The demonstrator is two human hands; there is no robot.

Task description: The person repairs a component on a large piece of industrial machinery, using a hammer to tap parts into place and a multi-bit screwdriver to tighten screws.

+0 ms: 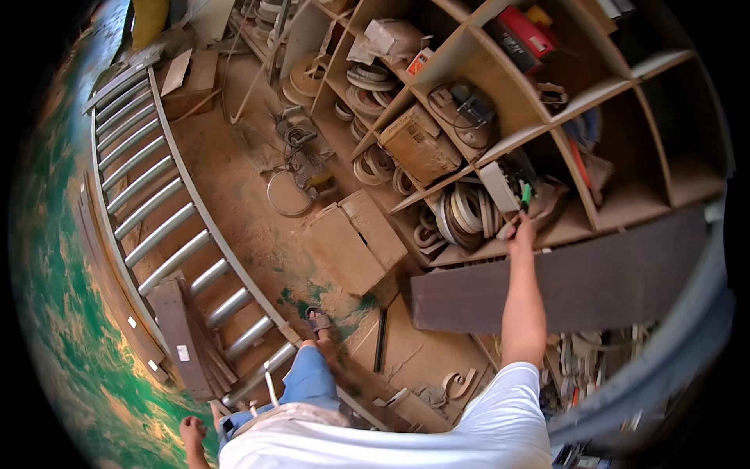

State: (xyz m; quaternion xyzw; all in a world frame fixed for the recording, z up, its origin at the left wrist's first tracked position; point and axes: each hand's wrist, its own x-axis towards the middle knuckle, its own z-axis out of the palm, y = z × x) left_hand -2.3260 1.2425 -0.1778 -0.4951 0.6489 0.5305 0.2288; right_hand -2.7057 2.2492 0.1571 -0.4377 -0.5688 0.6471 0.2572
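My right arm stretches out to the shelf unit. At the front of a lower compartment, my right hand is closed on a slim green tool, whose kind is too small to tell. Just left of it a white box leans on rolls of edge banding, and a crumpled plastic bag lies to the right. Low at the left, my left hand hangs beside my body with its fingers curled in, and nothing shows in it.
A roller conveyor runs along my left, with dark boards lying across it. Ahead, a cardboard box and a dusty power tool sit on the dusty floor. A long dark panel stands below the shelf unit.
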